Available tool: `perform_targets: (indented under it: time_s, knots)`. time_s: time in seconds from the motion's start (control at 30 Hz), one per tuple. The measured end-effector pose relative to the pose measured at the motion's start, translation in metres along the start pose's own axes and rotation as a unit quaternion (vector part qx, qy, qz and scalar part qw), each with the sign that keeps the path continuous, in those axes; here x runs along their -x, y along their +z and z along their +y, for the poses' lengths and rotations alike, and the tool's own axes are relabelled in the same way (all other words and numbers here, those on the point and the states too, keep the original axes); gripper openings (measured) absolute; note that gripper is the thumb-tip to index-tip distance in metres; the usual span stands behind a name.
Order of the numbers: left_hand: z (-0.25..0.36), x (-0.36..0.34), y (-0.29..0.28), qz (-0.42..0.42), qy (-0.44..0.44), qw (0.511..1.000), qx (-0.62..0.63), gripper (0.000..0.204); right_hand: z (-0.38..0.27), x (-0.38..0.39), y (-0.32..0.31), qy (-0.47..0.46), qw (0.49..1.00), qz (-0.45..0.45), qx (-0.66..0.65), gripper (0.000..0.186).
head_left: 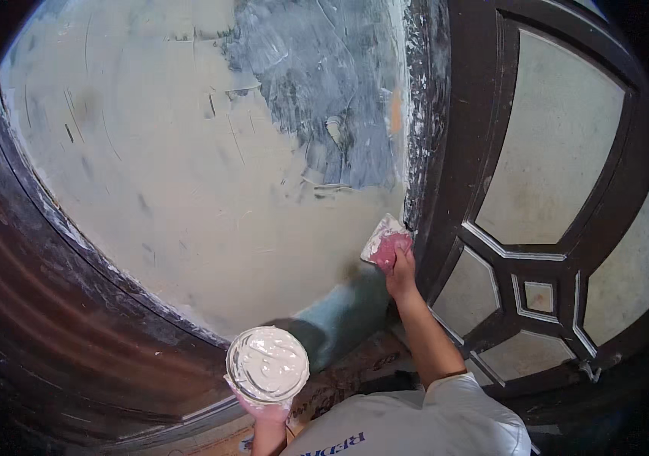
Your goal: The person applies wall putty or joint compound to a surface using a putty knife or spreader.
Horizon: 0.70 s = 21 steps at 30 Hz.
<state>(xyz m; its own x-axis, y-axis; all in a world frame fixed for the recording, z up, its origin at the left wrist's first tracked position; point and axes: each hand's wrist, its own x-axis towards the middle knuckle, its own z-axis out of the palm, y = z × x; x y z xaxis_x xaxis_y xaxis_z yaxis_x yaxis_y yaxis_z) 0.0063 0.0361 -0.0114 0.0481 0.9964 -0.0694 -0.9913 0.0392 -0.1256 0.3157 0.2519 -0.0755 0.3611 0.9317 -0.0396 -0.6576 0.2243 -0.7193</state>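
Observation:
My left hand [267, 411] holds up a round tub of thick white putty [269, 363] from below, its fingers wrapped round the base. The putty has soft ridges and fills the tub near the rim. My right hand [403, 267] is closed on a putty spreader [384, 237], a flat, pinkish piece smeared with white. The spreader's face lies against or very close to the wall panel [188, 190], by its right edge. Cream filler covers most of the panel. A grey-blue patch [317, 91] shows at the upper right, and a bluish-green strip [347, 311] along the bottom.
Right of the panel runs a dark, white-smeared frame edge [425, 114]. Beside it is a dark lattice [484, 99] with pale inset panes [560, 144]. A curved reddish-brown wooden surface [74, 319] lies at the lower left. Covered flooring [355, 372] shows below.

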Motion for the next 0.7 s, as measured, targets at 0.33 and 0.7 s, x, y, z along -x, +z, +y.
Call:
perform_targets:
  time_s: [0.33, 0.7]
  knots:
    - [-0.006, -0.005, -0.005, 0.081, 0.064, 0.988, -0.111, 0.072, -0.034, 0.028, 0.122, -0.012, 0.984, -0.164, 0.071, 0.032]
    - [0.001, -0.007, -0.015, -0.005, -0.014, 0.995, -0.099, 0.074, -0.002, 0.0, 0.008, -0.036, 0.999, 0.001, -0.001, 0.03]
